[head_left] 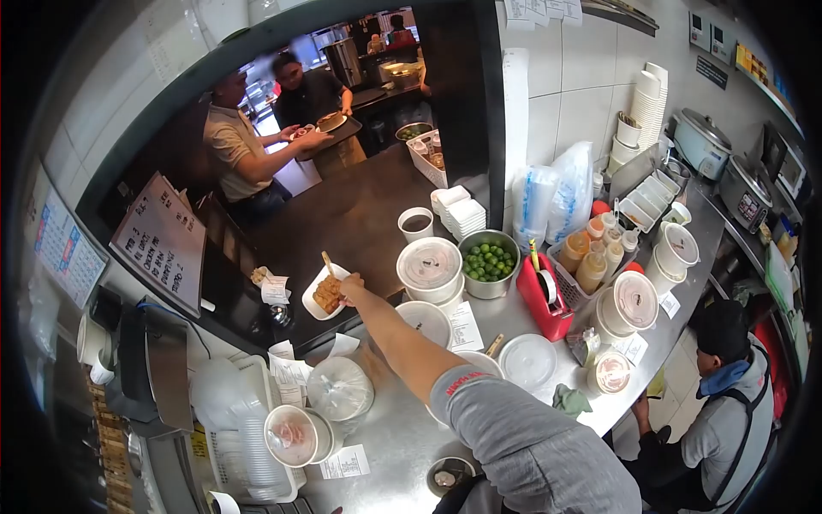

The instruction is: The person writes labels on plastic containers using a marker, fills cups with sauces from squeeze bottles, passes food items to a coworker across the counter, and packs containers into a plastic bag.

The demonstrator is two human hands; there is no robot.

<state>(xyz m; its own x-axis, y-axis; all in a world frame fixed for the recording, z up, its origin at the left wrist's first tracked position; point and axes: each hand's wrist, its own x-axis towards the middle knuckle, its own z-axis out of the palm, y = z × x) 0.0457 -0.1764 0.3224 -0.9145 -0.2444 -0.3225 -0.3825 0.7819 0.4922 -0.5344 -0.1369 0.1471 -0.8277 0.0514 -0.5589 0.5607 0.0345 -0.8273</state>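
My right hand (351, 289), at the end of an outstretched arm in a grey sleeve, reaches to the dark ledge of the serving window. Its fingers close on the right rim of a white dish (313, 301). Browned pieces of food (328, 294) lie in the dish, and a light-coloured handle (327, 261) sticks out at its top. How the fingertips grip the rim is partly hidden. Left of the dish stands a small cup (274, 289) with a paper slip on it. No clear part of my left hand shows.
Lidded tubs (428, 264), a pot of green limes (488, 261), a cup of dark liquid (416, 224) and sauce bottles (592, 270) crowd the right. A plastic-wrapped bowl (341, 387) stands left. Two people (240, 146) carry trays beyond the window; a co-worker (728, 420) crouches right.
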